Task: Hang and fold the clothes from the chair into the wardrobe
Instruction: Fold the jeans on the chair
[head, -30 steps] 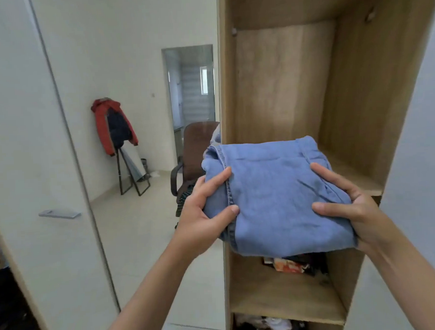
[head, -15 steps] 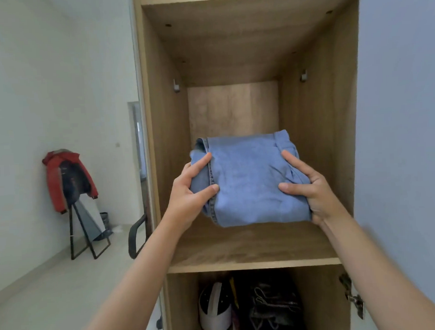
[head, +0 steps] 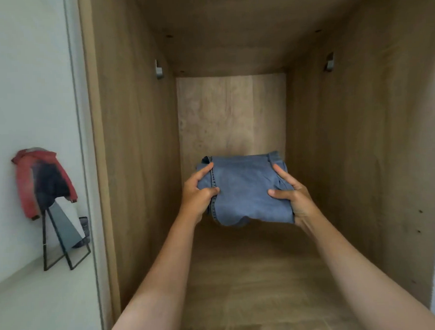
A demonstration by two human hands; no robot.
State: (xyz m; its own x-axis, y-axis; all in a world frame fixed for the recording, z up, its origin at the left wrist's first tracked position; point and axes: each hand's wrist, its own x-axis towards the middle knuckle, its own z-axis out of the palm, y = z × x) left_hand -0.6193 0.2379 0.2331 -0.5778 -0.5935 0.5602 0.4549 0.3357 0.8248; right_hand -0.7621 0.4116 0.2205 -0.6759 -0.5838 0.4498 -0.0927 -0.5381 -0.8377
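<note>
Both hands carry a folded pair of blue jeans (head: 245,191) deep inside the open wardrobe compartment (head: 141,168), close to its back panel and apparently just above the wooden shelf (head: 253,275) — the near edge sags free with shadow under it, so the bundle seems not yet set down. The left hand (head: 196,197) clamps the left edge, thumb pressed on top by the stitched seam and fingers curled round the side; the right hand (head: 294,199) mirrors it on the right edge, thumb over the top and fingers spread along the side. Gripping from both flanks likely keeps the folds from slipping apart (one hand would let the layers fan open). Outside, a red jacket (head: 41,180) hangs over a black stand (head: 62,241) by the wall.
</note>
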